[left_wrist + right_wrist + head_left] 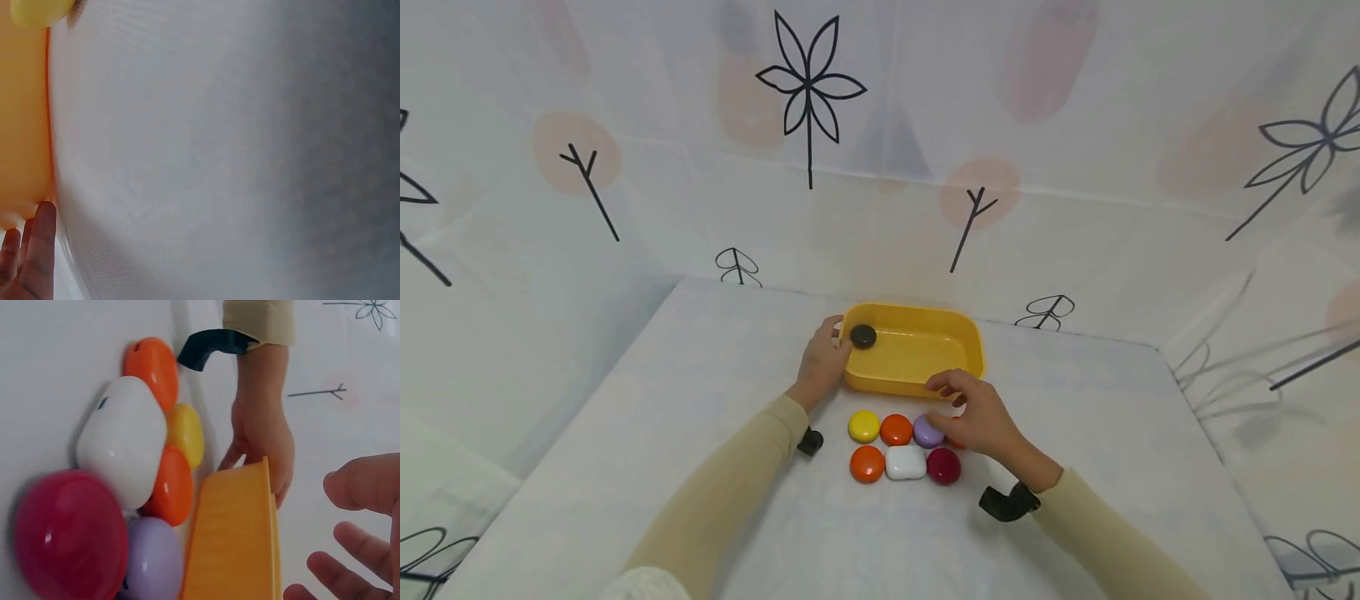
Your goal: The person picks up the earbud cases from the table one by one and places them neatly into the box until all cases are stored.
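My left hand (824, 365) grips the left end of a yellow plastic tray (917, 353). In the left wrist view its fingers (41, 250) lie against the tray's wall. One glossy black rounded piece (863, 337) sits inside, at the tray's left. My right hand (981, 421) hovers near the tray's front right corner, fingers loosely bent and apart, holding nothing. Below it are a purple piece (928, 431) and a partly hidden orange piece (957, 442). In the right wrist view its thumb (362, 482) and fingers are spread.
In front of the tray, glossy rounded pieces lie in two rows: yellow (864, 426), orange (896, 430), another orange (867, 464), white (906, 462) and dark red (943, 466). A patterned cloth (880, 233) hangs behind the white table (737, 333).
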Motion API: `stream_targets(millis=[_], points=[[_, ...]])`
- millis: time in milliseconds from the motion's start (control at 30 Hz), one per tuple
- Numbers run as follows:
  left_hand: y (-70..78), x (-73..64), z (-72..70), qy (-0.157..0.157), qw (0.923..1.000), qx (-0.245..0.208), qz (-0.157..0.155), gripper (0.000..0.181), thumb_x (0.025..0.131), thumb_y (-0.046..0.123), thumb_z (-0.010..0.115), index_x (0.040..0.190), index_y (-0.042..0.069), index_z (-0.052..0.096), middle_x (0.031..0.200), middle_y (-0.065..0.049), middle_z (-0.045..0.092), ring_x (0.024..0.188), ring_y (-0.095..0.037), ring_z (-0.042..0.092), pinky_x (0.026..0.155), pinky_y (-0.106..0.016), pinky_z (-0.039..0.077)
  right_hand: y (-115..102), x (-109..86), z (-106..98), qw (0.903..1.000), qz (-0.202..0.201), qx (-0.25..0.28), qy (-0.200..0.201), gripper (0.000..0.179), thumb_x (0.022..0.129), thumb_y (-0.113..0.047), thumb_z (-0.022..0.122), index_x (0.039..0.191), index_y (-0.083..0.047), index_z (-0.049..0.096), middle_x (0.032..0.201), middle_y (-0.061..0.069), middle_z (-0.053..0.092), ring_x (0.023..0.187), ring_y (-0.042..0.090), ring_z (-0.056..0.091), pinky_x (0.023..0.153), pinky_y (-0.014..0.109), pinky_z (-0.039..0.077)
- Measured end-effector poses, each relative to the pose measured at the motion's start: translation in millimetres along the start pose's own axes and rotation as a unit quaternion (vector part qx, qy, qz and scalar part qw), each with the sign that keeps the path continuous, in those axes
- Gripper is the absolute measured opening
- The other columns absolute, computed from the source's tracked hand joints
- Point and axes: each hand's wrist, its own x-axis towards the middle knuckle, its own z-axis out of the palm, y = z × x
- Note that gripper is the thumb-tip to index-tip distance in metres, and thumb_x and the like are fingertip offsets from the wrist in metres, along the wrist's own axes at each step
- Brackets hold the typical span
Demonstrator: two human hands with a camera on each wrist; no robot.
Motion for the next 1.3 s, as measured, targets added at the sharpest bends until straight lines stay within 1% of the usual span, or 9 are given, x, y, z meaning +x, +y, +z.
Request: stream_targets(millis=[133,233,400,500,767,900,1100,1167,1300], points=[[-0.5,0.3,0.2,-0.001,1.0000,-0.002,0.001,0.051,0.080,0.025,0.044,0.130,0.024,0.035,0.114,-0.004,0.051,0.095,-0.019,0.051,0.079,-0.034,0.045,-4,9.8,3,0.9991,0.018,0.038,-0.007,0.036,0.069,-0.023,0.071,0.102,-0.016,0.058,0.101,-0.001,0.059,0.093,0.023,0.054,0.076,0.040,0.047],[-0.5,0.7,0.4,-0.004,1.0000,-0.003,-0.001,0.051,0.081,0.025,0.044,0.131,0.024,0.034,0.114,-0.004,0.051,0.095,-0.018,0.051,0.079,-0.034,0.045,-4,17.0,7,0.9982,0.025,0.053,-0.011,0.036,0.070,-0.024,0.070,0.104,-0.017,0.057,0.102,-0.001,0.059,0.094,0.021,0.053,0.077,0.040,0.047],[-0.2,0.6,0.1,-0.004,1.0000,-0.001,0.002,0.051,0.080,0.025,0.044,0.130,0.024,0.035,0.114,-0.004,0.051,0.095,-0.018,0.051,0.079,-0.034,0.045,-3,28.0,12,0.9980,0.019,0.060,-0.007,0.037,0.072,-0.025,0.068,0.105,-0.016,0.056,0.104,-0.001,0.058,0.094,0.018,0.053,0.076,0.038,0.047],[-0.1,0.2,-0.5,-0.005,1.0000,0.003,0.005,0.051,0.080,0.025,0.044,0.131,0.023,0.035,0.114,-0.005,0.052,0.095,-0.018,0.051,0.079,-0.034,0.045,-2,34.6,15,0.9975,0.026,0.065,-0.006,0.037,0.072,-0.029,0.068,0.105,-0.016,0.057,0.103,-0.001,0.058,0.093,0.017,0.054,0.076,0.035,0.047],[2.3,-1.5,-2.9,-0.004,0.9999,0.009,0.006,0.049,0.082,0.025,0.043,0.130,0.022,0.035,0.114,-0.004,0.051,0.096,-0.018,0.051,0.080,-0.034,0.045,0,56.8,21,0.9976,0.028,0.063,0.000,0.037,0.073,-0.032,0.067,0.105,-0.014,0.057,0.104,0.003,0.059,0.092,0.019,0.055,0.077,0.037,0.047],[3.4,-1.8,-3.2,-0.003,0.9999,0.011,0.005,0.049,0.081,0.025,0.043,0.130,0.022,0.036,0.114,-0.005,0.052,0.097,-0.019,0.051,0.080,-0.034,0.045,1,69.8,25,0.9979,0.024,0.061,0.004,0.034,0.073,-0.031,0.066,0.103,-0.018,0.057,0.106,0.005,0.059,0.092,0.018,0.056,0.078,0.036,0.048],[3.1,-0.7,-3.2,-0.005,0.9999,0.006,0.012,0.050,0.081,0.024,0.045,0.130,0.021,0.036,0.115,-0.006,0.052,0.099,-0.019,0.051,0.081,-0.035,0.045,2,88.0,33,0.9962,0.040,0.077,0.003,0.033,0.074,-0.033,0.065,0.104,-0.023,0.056,0.108,0.004,0.058,0.095,0.019,0.055,0.079,0.033,0.048],[2.8,-0.4,-3.0,-0.006,0.9999,0.004,0.011,0.050,0.081,0.024,0.045,0.130,0.022,0.035,0.115,-0.006,0.052,0.099,-0.019,0.051,0.081,-0.035,0.045,4,94.3,36,0.9960,0.041,0.080,0.002,0.034,0.074,-0.033,0.065,0.105,-0.023,0.056,0.109,0.006,0.058,0.095,0.019,0.055,0.079,0.033,0.048],[2.1,-0.5,-2.5,-0.007,1.0000,-0.001,0.004,0.051,0.081,0.024,0.045,0.130,0.023,0.035,0.116,-0.005,0.052,0.097,-0.019,0.052,0.080,-0.035,0.045,6,106.0,43,0.9950,0.042,0.090,-0.002,0.039,0.074,-0.032,0.065,0.108,-0.016,0.056,0.109,0.007,0.057,0.096,0.021,0.055,0.080,0.034,0.047]])
